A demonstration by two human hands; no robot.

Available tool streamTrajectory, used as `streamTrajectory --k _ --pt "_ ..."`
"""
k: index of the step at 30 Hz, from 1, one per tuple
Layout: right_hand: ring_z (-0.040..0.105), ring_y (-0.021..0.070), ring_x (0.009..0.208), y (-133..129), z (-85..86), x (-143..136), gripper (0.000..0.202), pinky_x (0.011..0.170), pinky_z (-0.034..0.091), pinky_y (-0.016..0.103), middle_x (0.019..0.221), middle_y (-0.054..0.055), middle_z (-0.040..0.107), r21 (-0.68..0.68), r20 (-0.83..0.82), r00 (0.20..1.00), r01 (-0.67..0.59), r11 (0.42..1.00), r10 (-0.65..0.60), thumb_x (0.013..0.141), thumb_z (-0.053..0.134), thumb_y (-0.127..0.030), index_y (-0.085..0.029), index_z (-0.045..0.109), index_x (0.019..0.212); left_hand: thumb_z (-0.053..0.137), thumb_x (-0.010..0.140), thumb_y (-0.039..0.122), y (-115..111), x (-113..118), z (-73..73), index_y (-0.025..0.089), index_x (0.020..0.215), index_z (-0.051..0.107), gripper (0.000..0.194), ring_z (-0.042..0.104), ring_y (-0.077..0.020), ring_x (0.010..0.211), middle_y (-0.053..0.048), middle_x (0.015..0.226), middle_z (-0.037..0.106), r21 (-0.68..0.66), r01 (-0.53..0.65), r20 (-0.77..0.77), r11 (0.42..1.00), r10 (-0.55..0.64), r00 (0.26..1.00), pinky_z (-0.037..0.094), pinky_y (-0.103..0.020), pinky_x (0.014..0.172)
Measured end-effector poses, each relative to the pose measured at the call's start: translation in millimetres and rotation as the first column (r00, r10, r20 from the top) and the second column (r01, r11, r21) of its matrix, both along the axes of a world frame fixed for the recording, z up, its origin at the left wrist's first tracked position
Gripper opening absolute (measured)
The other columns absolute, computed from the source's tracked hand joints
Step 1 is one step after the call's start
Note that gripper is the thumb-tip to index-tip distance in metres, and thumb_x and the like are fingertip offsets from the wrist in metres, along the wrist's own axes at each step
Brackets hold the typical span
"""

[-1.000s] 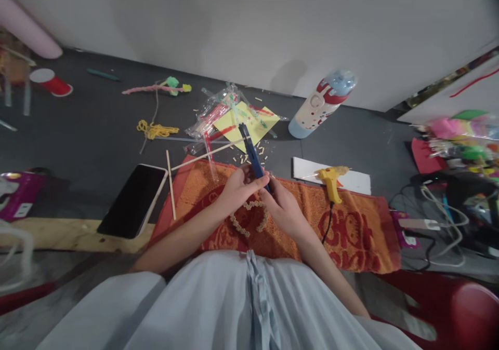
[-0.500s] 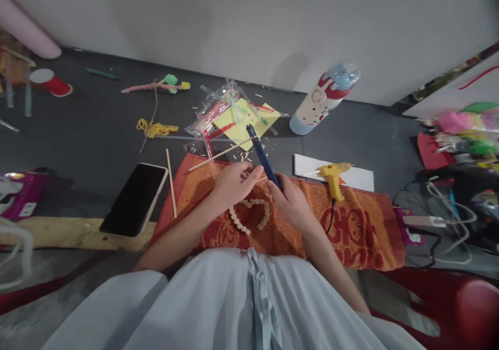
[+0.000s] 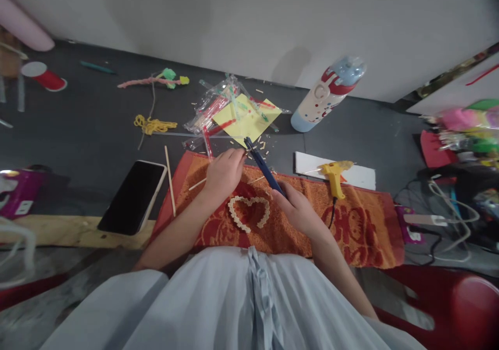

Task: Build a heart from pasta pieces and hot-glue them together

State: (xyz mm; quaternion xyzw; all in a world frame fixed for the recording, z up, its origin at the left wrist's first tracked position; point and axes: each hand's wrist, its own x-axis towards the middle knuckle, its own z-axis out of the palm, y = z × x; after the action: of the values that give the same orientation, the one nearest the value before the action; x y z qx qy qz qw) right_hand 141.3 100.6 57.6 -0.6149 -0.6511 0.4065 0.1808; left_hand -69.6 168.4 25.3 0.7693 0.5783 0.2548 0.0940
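Note:
My left hand is closed around a thin wooden stick, whose lower end shows left of my fingers. Its other end lies by the tip of a long, slim dark blue tool with a narrow, forked-looking tip. My right hand grips this tool near its lower end; its exact kind is unclear. Below and between my hands, a heart outline made of small pale pieces lies on the orange towel, with a gap at the bottom. Short cut bits of stick are scattered around the tool's tip.
Beyond the towel lie a yellow paper and clear plastic wrappers. A bottle and a yellow glue gun are on the right. Left are a phone, another stick, yellow yarn and a red spool.
My left hand has moved up and forward along the stick towards the tool's tip, and the stick has shifted down-left. The tool's tip has dropped slightly towards me.

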Motion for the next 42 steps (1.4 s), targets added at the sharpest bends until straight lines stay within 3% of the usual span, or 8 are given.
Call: streamTrajectory --k 6,15,22,32,42 --pt "0.068 0.0273 0.098 -4 -1.4 4 0.044 0.086 0.052 0.039 0.107 0.01 0.074 0.012 -0.032 0.999 -0.019 1.0 0.019 0.097 0.045 -0.055 -0.02 0.06 0.117 0.048 0.1 0.023 4 -8 -2.2 0.019 0.097 0.069 0.022 0.068 -0.0195 0.086 -0.007 0.089 0.072 0.086 0.078 0.138 0.993 -0.09 0.986 0.049 -0.028 0.076" --pt "0.067 0.0308 0.111 -6 -5.4 11 0.055 0.096 0.052 0.046 0.121 0.017 0.07 0.014 -0.046 0.997 -0.065 0.998 0.066 0.097 0.043 -0.058 -0.016 0.054 0.13 0.049 0.099 0.025 5 -13 1.8 0.018 0.092 0.072 0.025 0.069 -0.0166 0.08 -0.006 0.085 0.075 0.149 0.132 0.211 0.98 -0.162 0.964 0.05 -0.025 0.072" --pt "0.065 0.0322 0.118 -5 -12.7 13 0.061 0.101 0.051 0.047 0.128 0.02 0.067 0.086 -0.059 0.994 -0.088 0.992 0.093 0.097 0.043 -0.062 -0.014 0.051 0.135 0.052 0.098 0.025 4 -14 11.1 0.018 0.09 0.072 0.023 0.07 -0.0161 0.083 -0.006 0.089 0.077 0.086 0.127 0.256 0.988 -0.145 0.956 0.052 -0.024 0.075" --pt "0.064 0.0317 0.119 -4 -19.7 23 0.067 0.101 0.051 0.048 0.134 0.02 0.065 0.138 -0.055 0.991 -0.116 0.984 0.125 0.096 0.043 -0.067 -0.015 0.048 0.138 0.052 0.095 0.022 5 -13 11.0 0.017 0.081 0.073 0.025 0.072 -0.0155 0.08 -0.005 0.084 0.078 0.128 0.16 0.34 0.979 -0.195 0.92 0.052 -0.022 0.073" --pt "0.068 0.0327 0.103 -3 -15.6 17 0.064 0.087 0.053 0.045 0.116 0.02 0.071 0.093 -0.029 0.994 -0.107 0.99 0.11 0.096 0.039 -0.068 -0.014 0.052 0.128 0.051 0.096 0.022 7 -13 7.7 0.017 0.081 0.07 0.024 0.07 -0.0155 0.077 -0.005 0.08 0.076 0.106 0.178 0.312 0.978 -0.202 0.928 0.05 -0.023 0.071"
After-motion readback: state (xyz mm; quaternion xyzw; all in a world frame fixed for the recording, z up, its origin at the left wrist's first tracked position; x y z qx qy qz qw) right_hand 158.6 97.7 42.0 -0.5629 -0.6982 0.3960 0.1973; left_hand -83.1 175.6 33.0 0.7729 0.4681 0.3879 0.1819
